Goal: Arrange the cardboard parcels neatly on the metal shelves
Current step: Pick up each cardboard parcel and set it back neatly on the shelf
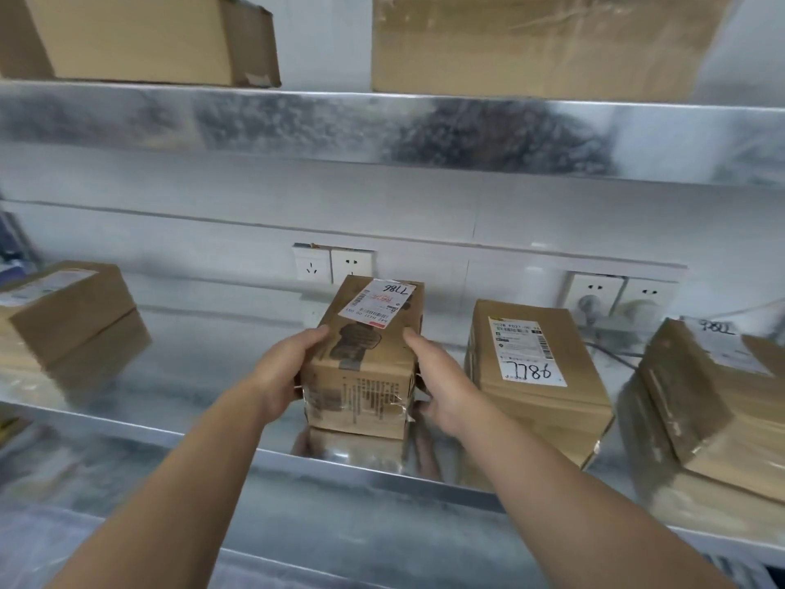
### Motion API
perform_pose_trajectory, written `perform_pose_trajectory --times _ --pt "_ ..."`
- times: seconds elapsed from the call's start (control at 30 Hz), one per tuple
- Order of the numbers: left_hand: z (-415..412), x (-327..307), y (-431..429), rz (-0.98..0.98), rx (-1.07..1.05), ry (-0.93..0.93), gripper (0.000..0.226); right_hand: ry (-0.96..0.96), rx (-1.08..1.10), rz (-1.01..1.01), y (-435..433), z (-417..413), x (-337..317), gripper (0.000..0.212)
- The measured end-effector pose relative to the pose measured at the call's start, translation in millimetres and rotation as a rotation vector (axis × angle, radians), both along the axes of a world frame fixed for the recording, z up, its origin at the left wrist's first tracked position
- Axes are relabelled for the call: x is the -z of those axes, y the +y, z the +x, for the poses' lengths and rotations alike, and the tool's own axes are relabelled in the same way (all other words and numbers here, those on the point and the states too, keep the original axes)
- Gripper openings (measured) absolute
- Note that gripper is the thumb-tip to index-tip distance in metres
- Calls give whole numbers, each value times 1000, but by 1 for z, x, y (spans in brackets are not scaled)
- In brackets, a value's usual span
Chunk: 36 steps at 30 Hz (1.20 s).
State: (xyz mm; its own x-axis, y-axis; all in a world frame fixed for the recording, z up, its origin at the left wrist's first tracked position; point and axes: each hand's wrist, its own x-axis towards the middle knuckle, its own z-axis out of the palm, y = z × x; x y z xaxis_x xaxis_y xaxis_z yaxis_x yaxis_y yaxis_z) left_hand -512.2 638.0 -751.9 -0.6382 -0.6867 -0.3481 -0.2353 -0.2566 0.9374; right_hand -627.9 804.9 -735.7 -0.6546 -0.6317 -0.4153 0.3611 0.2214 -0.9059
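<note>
A small cardboard parcel (364, 359) with a white label marked 7786 stands on the middle metal shelf (204, 376). My left hand (282, 371) grips its left side, thumb on the top face. Against its right side my right hand (441, 384) holds it, thumb on top and fingers hidden behind the box. To the right lies a second labelled parcel (535, 376), apart from the held one. A third parcel (718, 401) sits tilted at the far right. Another parcel (68, 320) rests at the left end of the shelf.
Two large cardboard boxes (140, 36) (548, 44) stand on the upper shelf (382, 133). Wall sockets (331, 263) (616, 295) with plugs and a cable sit behind the parcels. The shelf's front lip (382, 474) runs under my forearms.
</note>
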Motion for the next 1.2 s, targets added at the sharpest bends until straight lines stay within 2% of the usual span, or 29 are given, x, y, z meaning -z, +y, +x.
perform_pose_trajectory --times 0.13,0.27,0.6,0.77,0.93,1.07,1.2 --pt "-5 -11 -6 -54 122 -166 38 65 -71 149 -3 -7 -7 36" --pt "-9 -17 -7 -103 189 -247 38 93 -114 243 -8 -13 -12 45" --pt "-20 -8 -11 -155 198 -263 32 224 -198 329 -18 -21 -12 20" --pt "-20 -11 -10 -153 195 -245 30 195 -177 302 -17 -20 -13 17" --pt "-11 -20 -3 -159 199 -213 27 149 -168 221 -11 -18 -16 23" --pt "1 -20 -2 -193 168 -63 21 266 -153 49 -6 -16 -15 32" --pt "14 -14 -1 -195 147 88 32 89 -55 -108 -1 -16 -13 44"
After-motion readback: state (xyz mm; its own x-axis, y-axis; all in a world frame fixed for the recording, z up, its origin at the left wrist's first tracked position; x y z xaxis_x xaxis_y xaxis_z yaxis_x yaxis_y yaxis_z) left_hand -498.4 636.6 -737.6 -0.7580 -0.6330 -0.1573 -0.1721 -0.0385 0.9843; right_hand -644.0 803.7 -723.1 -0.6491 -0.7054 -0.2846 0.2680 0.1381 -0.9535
